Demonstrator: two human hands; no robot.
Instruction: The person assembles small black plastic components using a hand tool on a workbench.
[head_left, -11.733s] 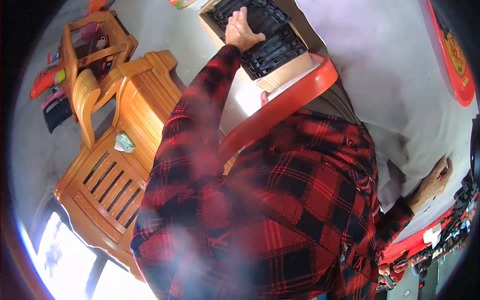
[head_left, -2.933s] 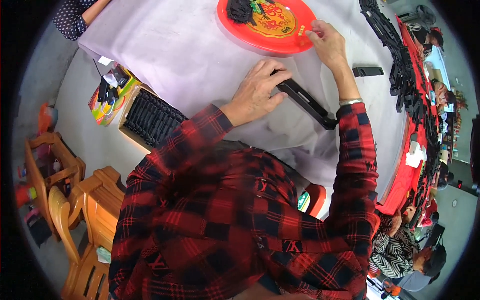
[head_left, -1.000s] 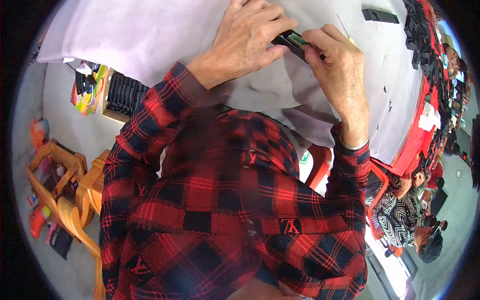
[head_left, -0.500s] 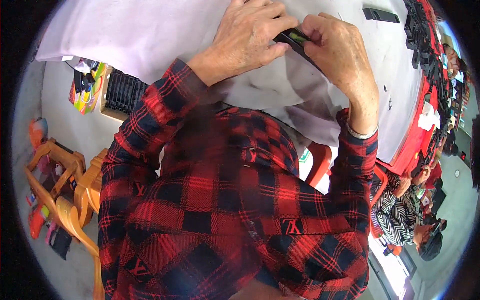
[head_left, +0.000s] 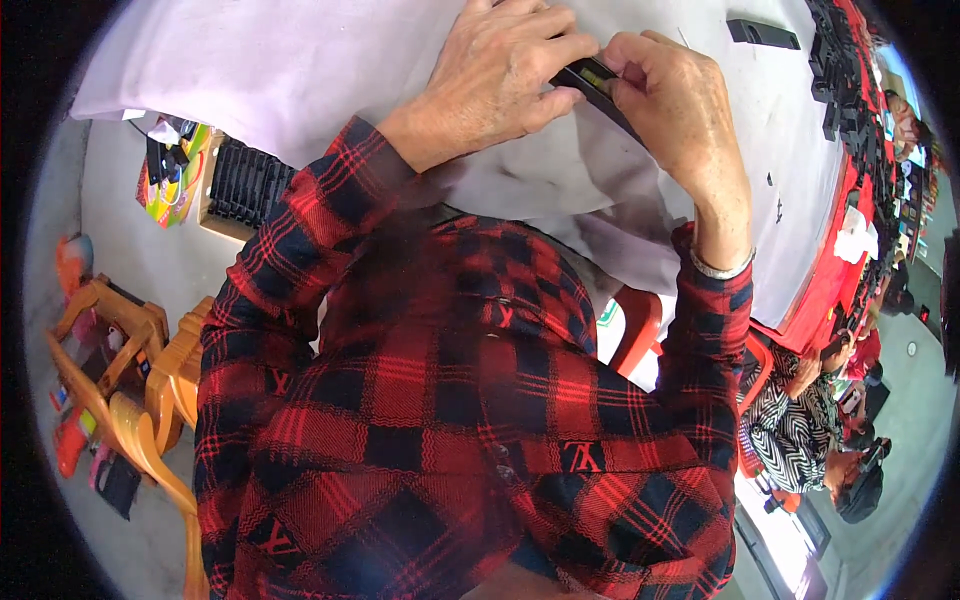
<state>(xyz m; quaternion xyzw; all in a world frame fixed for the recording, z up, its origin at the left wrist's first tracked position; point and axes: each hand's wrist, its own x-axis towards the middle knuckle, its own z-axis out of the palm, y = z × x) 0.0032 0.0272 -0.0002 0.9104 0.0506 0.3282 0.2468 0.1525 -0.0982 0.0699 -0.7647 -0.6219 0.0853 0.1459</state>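
Observation:
Between my hands, above the pale cloth-covered table, is a small black spirit level (head_left: 573,76) with a yellow-green vial in its middle. My left hand (head_left: 508,82) grips its left end, thumb on the near side and fingers along the far side. Fingertips of my right hand (head_left: 685,115) pinch together at the vial, and this hand covers part of the level's right side. Whether a tiny part sits in that pinch is hidden. Farther right on the cloth lies another black level-like bar (head_left: 763,34).
The pale cloth (head_left: 300,60) covers the table. Many black pieces (head_left: 845,90) lie along a red cloth (head_left: 822,290) on the right. A box of black bars (head_left: 247,185) stands at left, near a wooden chair (head_left: 150,430). Another person (head_left: 800,420) sits at lower right.
The level has tilted slightly, so its vial shows brighter. My right hand has shifted a little; both hands keep their hold.

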